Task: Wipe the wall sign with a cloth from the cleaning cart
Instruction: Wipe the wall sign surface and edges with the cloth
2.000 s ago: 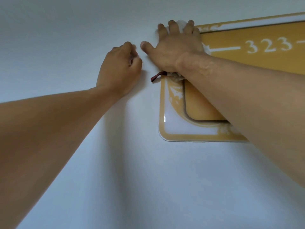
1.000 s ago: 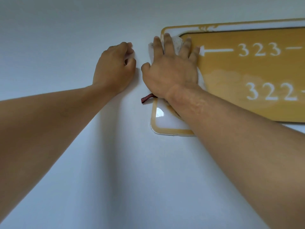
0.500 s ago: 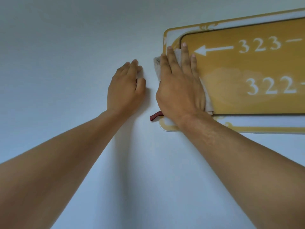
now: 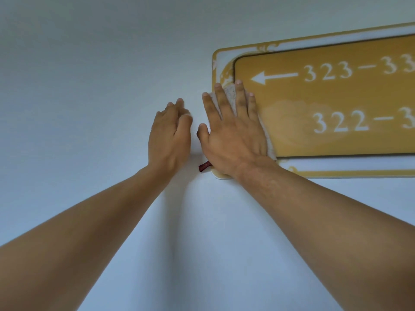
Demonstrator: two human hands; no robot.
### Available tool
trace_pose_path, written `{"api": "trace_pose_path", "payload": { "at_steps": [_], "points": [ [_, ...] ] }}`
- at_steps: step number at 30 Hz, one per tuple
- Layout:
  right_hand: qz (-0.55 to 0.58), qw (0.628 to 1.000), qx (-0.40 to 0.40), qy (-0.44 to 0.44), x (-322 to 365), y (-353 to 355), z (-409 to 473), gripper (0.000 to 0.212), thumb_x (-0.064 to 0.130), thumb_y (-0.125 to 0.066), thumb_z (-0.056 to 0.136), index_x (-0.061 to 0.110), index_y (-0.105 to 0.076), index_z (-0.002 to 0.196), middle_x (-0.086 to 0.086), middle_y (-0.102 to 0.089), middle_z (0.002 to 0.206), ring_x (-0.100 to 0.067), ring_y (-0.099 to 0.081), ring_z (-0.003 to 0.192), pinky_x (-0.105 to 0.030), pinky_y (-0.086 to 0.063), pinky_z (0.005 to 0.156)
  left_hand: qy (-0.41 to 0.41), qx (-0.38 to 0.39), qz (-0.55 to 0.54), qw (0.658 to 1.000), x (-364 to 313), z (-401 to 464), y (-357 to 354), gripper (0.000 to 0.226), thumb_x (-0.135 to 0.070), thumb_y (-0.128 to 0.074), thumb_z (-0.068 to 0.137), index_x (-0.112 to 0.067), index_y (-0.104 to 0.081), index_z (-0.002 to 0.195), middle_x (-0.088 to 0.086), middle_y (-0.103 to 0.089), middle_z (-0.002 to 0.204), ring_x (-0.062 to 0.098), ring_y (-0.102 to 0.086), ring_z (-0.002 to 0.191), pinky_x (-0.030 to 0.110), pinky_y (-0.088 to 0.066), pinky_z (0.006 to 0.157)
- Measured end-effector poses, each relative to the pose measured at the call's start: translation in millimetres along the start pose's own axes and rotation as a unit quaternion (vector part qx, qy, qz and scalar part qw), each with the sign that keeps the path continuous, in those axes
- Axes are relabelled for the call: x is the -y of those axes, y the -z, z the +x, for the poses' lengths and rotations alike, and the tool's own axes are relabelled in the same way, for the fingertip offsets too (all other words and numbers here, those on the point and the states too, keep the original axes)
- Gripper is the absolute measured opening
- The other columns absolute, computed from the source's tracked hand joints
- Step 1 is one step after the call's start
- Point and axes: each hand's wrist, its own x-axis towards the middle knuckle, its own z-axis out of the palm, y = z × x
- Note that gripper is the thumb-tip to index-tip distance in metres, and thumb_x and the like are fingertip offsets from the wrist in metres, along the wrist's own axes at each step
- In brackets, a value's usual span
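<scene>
Right hand point(image 4: 233, 140) slid lower, flat on mostly hidden cloth point(image 4: 230, 93), left hand point(image 4: 169, 136) loosely open

You are looking at a plain pale wall point(image 4: 89, 86), and it is filling almost all of the view. It is looking smooth and matte, grey-white near the top and a little more blue lower down. Two soft shadows point(image 4: 177, 221) are falling on it in the lower middle part.
</scene>
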Motion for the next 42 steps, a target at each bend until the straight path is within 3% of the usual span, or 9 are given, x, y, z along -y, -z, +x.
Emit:
{"api": "trace_pose_path", "payload": {
  "at_steps": [2, 4, 5, 7, 32, 42],
  "points": [
    [-0.001, 1.000, 0.002, -0.001, 0.1, 0.5, 0.2, 0.067, 0.051, -0.014, 0.099, 0.020, -0.007, 0.158, -0.007, -0.001, 0.166, -0.038, 0.013, 0.149, -0.053, 0.001, 0.120, 0.015, 0.001, -0.021, 1.000, -6.3, 0.6, -1.1, 0.049, -0.046, -0.026, 0.086, -0.019, -0.062, 0.106, -0.031, -0.056, 0.093, -0.001, -0.046, 0.094, 0.022, -0.037, 0.087],
    [-0.001, 1.000, 0.002, -0.002, 0.2, 1.2, 0.4, 0.067, 0.050, -0.014, 0.099, 0.020, -0.006, 0.158, -0.007, -0.001, 0.166, -0.038, 0.013, 0.149, -0.053, 0.001, 0.120, -0.040, 0.024, 0.044, 0.998, -1.8, -4.8, -0.6, 0.050, -0.038, -0.024, 0.092, -0.017, -0.061, 0.120, -0.020, -0.060, 0.125, 0.003, -0.043, 0.119, 0.026, -0.033, 0.101],
    [-0.003, 1.000, 0.002, -0.002, 0.0, 1.1, 0.6, 0.067, 0.049, -0.015, 0.099, 0.020, -0.005, 0.158, -0.007, -0.002, 0.166, -0.039, 0.012, 0.149, -0.053, 0.001, 0.120, -0.073, 0.041, 0.100, 0.992, 3.3, -7.9, 0.0, 0.052, -0.031, -0.024, 0.095, -0.015, -0.055, 0.133, -0.008, -0.050, 0.147, 0.007, -0.034, 0.137, 0.030, -0.026, 0.113],
    [-0.010, 1.000, 0.005, 0.004, -0.7, 1.1, 1.1, 0.066, 0.047, -0.016, 0.099, 0.019, -0.005, 0.158, -0.007, -0.002, 0.166, -0.039, 0.012, 0.149, -0.053, 0.001, 0.120, -0.110, 0.056, 0.170, 0.978, 13.6, -12.2, 2.1, 0.055, -0.023, -0.025, 0.095, -0.013, -0.043, 0.146, 0.002, -0.030, 0.161, 0.015, -0.018, 0.150, 0.035, -0.012, 0.123],
    [0.019, 0.998, 0.007, 0.053, -18.4, 4.7, -1.3, 0.073, 0.057, -0.019, 0.095, 0.020, -0.011, 0.158, -0.007, -0.010, 0.165, -0.037, 0.007, 0.150, -0.051, -0.004, 0.121, -0.077, 0.020, 0.179, 0.981, 9.4, -20.4, 3.9, 0.059, -0.026, -0.036, 0.087, -0.013, -0.048, 0.143, -0.003, -0.038, 0.157, 0.013, -0.026, 0.148, 0.035, -0.024, 0.120],
    [0.035, 0.997, 0.009, 0.066, -37.4, 9.8, -4.9, 0.068, 0.051, -0.022, 0.096, 0.022, -0.016, 0.157, -0.005, -0.016, 0.164, -0.033, 0.000, 0.151, -0.050, -0.005, 0.121, -0.083, 0.015, 0.196, 0.977, 10.7, -20.8, 1.9, 0.060, -0.026, -0.035, 0.085, -0.013, -0.049, 0.142, -0.003, -0.040, 0.156, 0.014, -0.027, 0.147, 0.039, -0.028, 0.119]
  ]
}}
